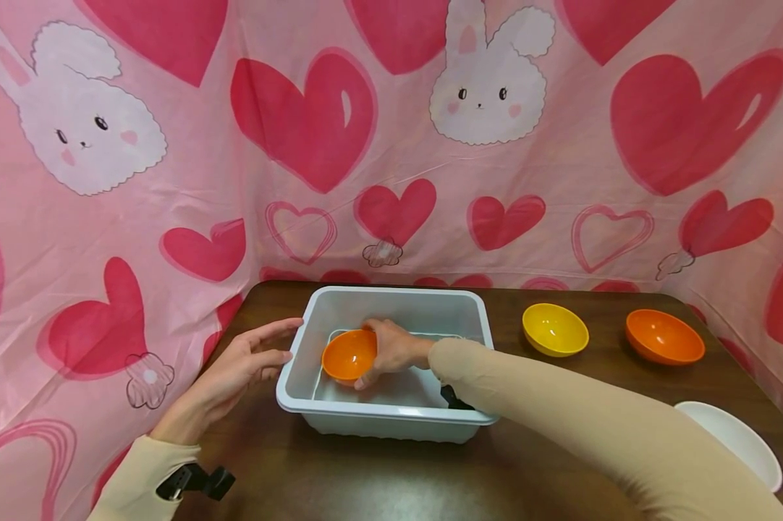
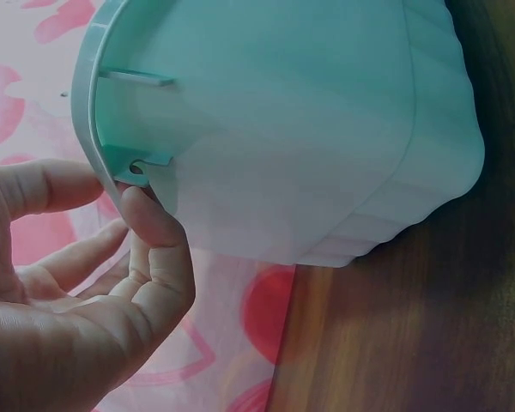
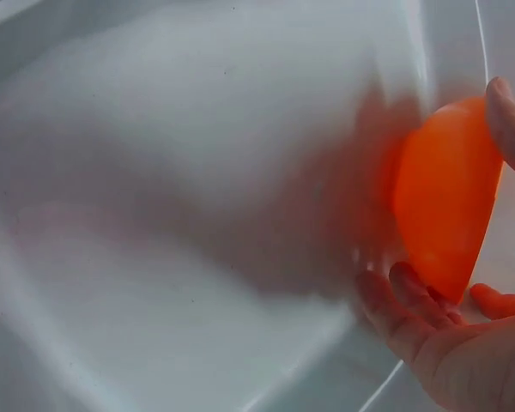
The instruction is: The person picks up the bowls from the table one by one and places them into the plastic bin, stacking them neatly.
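Note:
My right hand (image 1: 394,347) reaches into a pale grey plastic basin (image 1: 391,412) and grips a small orange bowl (image 1: 349,354) by its sides, near the basin's left end. Seen from the right wrist, the orange bowl (image 3: 446,197) is tilted, with the thumb on one edge and curled fingers (image 3: 412,313) at the opposite one. At the basin's left rim is my left hand (image 1: 248,362). The left wrist view has the rim (image 2: 84,112) between its thumb and a finger, which pinch it from both sides.
Right of the basin stand a yellow bowl (image 1: 556,330) and a larger orange bowl (image 1: 665,337). A white oval dish (image 1: 733,441) lies closer, partly behind the right sleeve (image 1: 561,398). Everything rests on a dark wooden table (image 1: 391,481), with a pink heart-patterned cloth (image 1: 404,159) behind.

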Action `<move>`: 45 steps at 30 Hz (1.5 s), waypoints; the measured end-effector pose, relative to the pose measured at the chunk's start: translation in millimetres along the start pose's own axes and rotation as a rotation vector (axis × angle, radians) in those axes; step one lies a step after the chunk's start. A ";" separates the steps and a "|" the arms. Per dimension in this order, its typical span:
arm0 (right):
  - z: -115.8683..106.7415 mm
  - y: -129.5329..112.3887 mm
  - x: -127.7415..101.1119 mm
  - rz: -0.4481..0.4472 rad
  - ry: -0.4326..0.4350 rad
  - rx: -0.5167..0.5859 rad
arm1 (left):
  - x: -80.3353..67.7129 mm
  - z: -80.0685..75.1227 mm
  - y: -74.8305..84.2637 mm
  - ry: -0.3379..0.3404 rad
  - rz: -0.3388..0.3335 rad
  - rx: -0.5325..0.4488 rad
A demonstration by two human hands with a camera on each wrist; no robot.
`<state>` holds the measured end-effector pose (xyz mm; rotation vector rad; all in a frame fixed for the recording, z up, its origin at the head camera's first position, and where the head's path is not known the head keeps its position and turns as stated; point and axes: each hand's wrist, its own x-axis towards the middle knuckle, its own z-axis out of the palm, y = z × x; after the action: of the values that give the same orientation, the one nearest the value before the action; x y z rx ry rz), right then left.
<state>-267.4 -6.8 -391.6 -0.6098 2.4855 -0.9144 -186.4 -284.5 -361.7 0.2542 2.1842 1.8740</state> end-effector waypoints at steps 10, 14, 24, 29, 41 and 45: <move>-2.0 0.2 0.2 -0.036 -0.025 -0.079 | 0.6 -0.3 -1.2 0.007 -0.009 0.015; -2.3 0.1 -0.8 -0.060 -0.018 -0.081 | 0.7 0.1 -1.0 0.005 -0.009 0.015; -2.2 -1.3 -5.1 -0.098 0.019 -0.030 | 1.2 0.9 0.0 0.002 -0.006 0.007; -1.7 0.7 -4.8 -0.086 0.002 -0.006 | 0.9 1.0 0.0 0.001 -0.005 -0.001; 2.2 17.9 19.4 0.041 -0.052 -0.007 | -0.5 0.3 -0.2 -0.002 0.003 0.003; -2.0 5.1 8.1 0.065 -0.052 -0.015 | -0.8 0.0 -0.3 -0.002 0.000 0.001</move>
<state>-276.3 -6.5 -395.6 -0.5474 2.4534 -0.8456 -185.6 -284.8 -361.9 0.2568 2.1840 1.8719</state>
